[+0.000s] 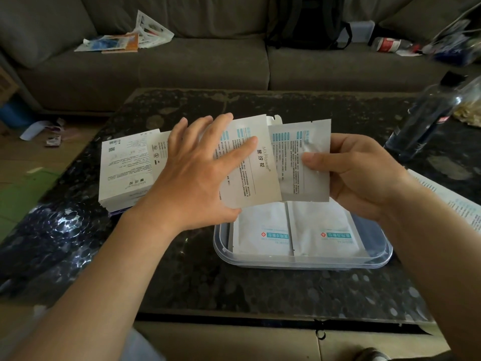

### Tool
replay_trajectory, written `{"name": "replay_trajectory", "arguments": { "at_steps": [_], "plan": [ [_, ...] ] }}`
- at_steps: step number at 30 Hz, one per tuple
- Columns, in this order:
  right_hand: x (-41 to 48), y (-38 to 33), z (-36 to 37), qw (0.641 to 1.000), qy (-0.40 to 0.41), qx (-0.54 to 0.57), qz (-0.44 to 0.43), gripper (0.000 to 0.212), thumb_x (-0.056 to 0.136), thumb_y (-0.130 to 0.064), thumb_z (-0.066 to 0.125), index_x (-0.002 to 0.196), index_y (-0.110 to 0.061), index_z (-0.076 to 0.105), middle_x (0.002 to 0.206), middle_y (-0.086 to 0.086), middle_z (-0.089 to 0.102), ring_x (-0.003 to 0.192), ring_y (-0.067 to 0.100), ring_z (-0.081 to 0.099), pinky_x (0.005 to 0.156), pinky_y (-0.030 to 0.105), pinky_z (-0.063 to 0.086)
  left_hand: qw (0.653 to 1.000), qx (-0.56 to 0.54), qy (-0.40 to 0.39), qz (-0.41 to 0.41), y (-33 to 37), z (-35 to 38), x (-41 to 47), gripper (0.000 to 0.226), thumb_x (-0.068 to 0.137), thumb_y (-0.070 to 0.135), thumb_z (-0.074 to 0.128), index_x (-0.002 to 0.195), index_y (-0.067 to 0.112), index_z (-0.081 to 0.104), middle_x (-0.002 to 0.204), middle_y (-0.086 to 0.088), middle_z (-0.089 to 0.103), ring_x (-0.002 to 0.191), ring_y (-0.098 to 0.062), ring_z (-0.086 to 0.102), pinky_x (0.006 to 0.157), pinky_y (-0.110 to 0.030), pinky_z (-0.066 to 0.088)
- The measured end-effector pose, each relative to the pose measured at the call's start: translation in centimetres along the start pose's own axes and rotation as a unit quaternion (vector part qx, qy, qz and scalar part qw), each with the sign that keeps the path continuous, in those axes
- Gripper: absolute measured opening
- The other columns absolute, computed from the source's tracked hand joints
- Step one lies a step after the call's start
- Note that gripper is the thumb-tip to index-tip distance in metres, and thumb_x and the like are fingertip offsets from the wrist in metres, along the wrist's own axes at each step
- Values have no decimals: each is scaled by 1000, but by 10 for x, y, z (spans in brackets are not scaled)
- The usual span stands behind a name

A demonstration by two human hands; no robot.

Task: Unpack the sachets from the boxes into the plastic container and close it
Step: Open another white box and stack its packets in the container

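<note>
White lying box (125,168): flat on the dark stone table (182,269), furthest left, just beyond the left wrist. It carries a barcode, round marks and fine print too small to read.
Left hand (197,175): fingers spread nearly straight across the face of the held box, thumb tucked under its lower edge, so the box is pinched between them.
Held box (252,173): white, tilted and raised above the container's far side. It reads "Mx.Flower" with three Chinese characters beside it, and has teal bars and small text nearer the top.
Silver sachet (304,165): just right of the held box, its left edge overlapped by the box. It has teal bars and dense print, not legible.
Right hand (364,178): curled round the sachet's right edge, thumb pressed on its face.
Hands together or apart: apart, each clamped on its own item.
Plastic container (302,263): clear, open-topped, on the table below both hands.
Packed sachets (263,230): two white ones lying side by side inside the container, each with a red cross mark and a teal label.
Bottle (426,118): dark, standing far right.
Leaflet (458,201): printed sheet at the right edge.
</note>
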State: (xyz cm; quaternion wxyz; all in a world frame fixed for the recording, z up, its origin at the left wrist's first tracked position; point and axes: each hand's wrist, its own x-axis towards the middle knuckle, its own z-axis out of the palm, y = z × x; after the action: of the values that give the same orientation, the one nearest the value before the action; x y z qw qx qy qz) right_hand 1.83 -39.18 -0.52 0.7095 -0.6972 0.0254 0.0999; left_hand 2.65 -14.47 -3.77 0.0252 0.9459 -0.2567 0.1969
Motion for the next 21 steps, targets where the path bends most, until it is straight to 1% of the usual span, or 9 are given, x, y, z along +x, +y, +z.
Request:
{"name": "replay_trajectory", "arguments": {
  "at_steps": [3, 8, 10, 13, 15, 17, 18, 19, 21],
  "plan": [
    [2, 0, -4, 1000, 20, 13, -2, 25, 95, -5, 59, 113, -18, 72, 108, -2, 77, 100, 19, 74, 80, 44, 61, 1000, 2, -5, -13, -3, -1, 0, 104, 58, 65, 69, 151, 29, 39, 159, -17, 25, 146, -43, 23, 119, -68, 9],
    [3, 0, -12, 999, 29, 27, -7, 27, 98, -3, 53, 116, -16, 69, 112, -1, 76, 103, 19, 73, 84, 46, 60, 999, -2, -25, -46, -11, -1, -2, 107, 56, 67, 68, 152, 30, 38, 159, -15, 24, 146, -42, 22, 119, -68, 8],
    [2, 1, -15, 998, 43, 33, -12, 27, 99, -5, 53, 117, -16, 68, 110, -3, 77, 102, 17, 74, 80, 43, 62, 998, -5, -31, -56, -13, -2, -3, 108, 55, 68, 68, 152, 31, 37, 159, -13, 23, 146, -41, 21, 119, -67, 8],
    [-1, 0, -19, 997, 58, 15, -46, 28, 100, -6, 53, 116, -24, 67, 106, -10, 77, 98, 9, 73, 68, 31, 62, 997, -7, -29, -64, -13, -1, -4, 108, 54, 68, 69, 151, 30, 39, 158, -12, 24, 145, -40, 21, 120, -66, 7],
    [-4, -2, -21, 994, 76, -16, -78, 29, 101, -5, 52, 113, -28, 66, 102, -14, 77, 96, 8, 73, 64, 28, 60, 996, -7, -32, -79, -14, -1, -4, 108, 54, 69, 68, 151, 31, 38, 157, -11, 22, 144, -38, 20, 121, -63, 6],
    [-7, -4, -25, 984, 107, -91, -109, 29, 102, -8, 52, 108, -33, 65, 97, -22, 74, 94, 6, 72, 65, 27, 59, 994, -12, -39, -99, -14, -1, -4, 109, 55, 70, 68, 152, 32, 35, 157, -9, 20, 144, -36, 17, 120, -61, 4],
    [-9, -6, -27, 976, 110, -140, -125, 29, 102, -9, 52, 102, -35, 64, 91, -27, 72, 90, 2, 70, 62, 23, 57, 993, -15, -43, -110, -14, -1, -4, 110, 55, 70, 67, 152, 33, 33, 158, -8, 18, 144, -35, 16, 120, -60, 3],
    [-12, -8, -28, 968, 101, -184, -137, 31, 102, -8, 51, 97, -36, 63, 86, -28, 71, 86, -3, 69, 59, 18, 55, 991, -19, -47, -121, -15, 0, -4, 111, 55, 71, 67, 153, 34, 31, 158, -7, 17, 144, -35, 15, 120, -60, 2],
    [-14, -9, -31, 955, 73, -249, -142, 31, 102, -7, 51, 92, -35, 62, 87, -21, 70, 84, 3, 67, 61, 17, 52, 989, -28, -51, -137, -17, 0, -3, 112, 54, 73, 67, 153, 35, 29, 158, -6, 16, 144, -34, 15, 120, -59, 4]
  ]
}}
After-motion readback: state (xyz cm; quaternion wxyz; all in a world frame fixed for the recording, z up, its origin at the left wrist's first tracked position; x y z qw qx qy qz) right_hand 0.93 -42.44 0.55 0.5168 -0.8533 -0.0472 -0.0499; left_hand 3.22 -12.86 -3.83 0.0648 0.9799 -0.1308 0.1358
